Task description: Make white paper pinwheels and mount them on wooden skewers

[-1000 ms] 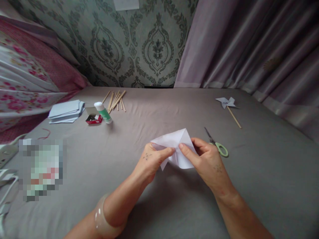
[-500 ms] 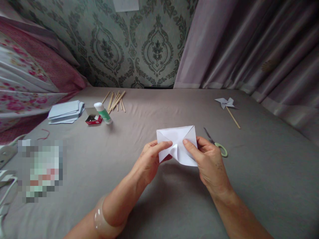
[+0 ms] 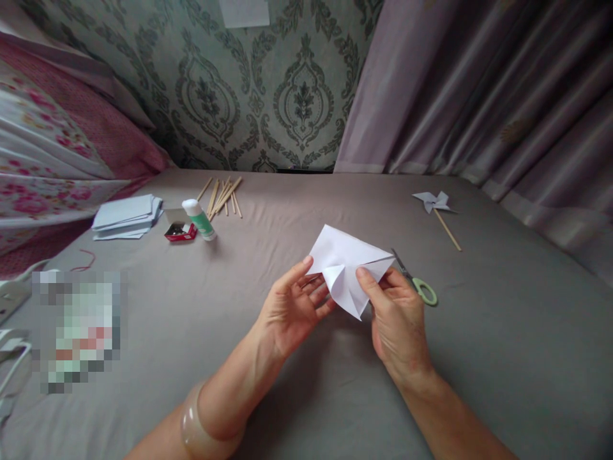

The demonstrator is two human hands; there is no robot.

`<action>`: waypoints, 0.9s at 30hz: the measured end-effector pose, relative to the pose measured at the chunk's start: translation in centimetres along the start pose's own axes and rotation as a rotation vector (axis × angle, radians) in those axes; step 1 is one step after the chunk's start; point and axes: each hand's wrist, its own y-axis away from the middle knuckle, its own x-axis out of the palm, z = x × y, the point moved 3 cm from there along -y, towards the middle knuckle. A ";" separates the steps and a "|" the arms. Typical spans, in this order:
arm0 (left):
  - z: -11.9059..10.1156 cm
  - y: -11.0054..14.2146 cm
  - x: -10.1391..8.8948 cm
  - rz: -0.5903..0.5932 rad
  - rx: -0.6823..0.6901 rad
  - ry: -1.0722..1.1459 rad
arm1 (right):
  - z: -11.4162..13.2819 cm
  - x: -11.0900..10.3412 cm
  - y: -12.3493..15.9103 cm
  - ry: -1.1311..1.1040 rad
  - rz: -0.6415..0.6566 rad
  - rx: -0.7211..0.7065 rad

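A folded white paper piece [image 3: 347, 262] is held up just above the grey sheet [image 3: 306, 396], between both hands. My left hand [image 3: 292, 306] pinches its left corner, thumb on top and fingers underneath. My right hand [image 3: 397, 322] grips its right side, thumb pressed on the front near a small raised flap in the middle. Green-handled scissors [image 3: 419, 284] lie on the sheet right behind my right hand.
At the back left lie a stack of white paper [image 3: 127, 216], a red box [image 3: 179, 229], a green glue stick [image 3: 200, 219] and several wooden sticks [image 3: 225, 193]. A finished paper pinwheel [image 3: 435, 203] on a stick rests back right. Curtains hang right, pillows sit left.
The paper has been turned in my hands, from flat and level to tilted with one corner pointing down. My left thumb shifted from the centre to the left corner.
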 end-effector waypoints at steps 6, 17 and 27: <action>0.6 0.2 0.3 0.010 0.026 -0.029 | -0.3 0.3 0.2 0.004 0.037 0.012; 0.9 -0.1 0.0 -0.039 0.103 -0.092 | -0.9 0.7 1.2 -0.004 0.073 0.051; 0.9 0.0 0.3 -0.062 0.181 -0.127 | -1.1 0.8 1.3 0.010 0.102 0.061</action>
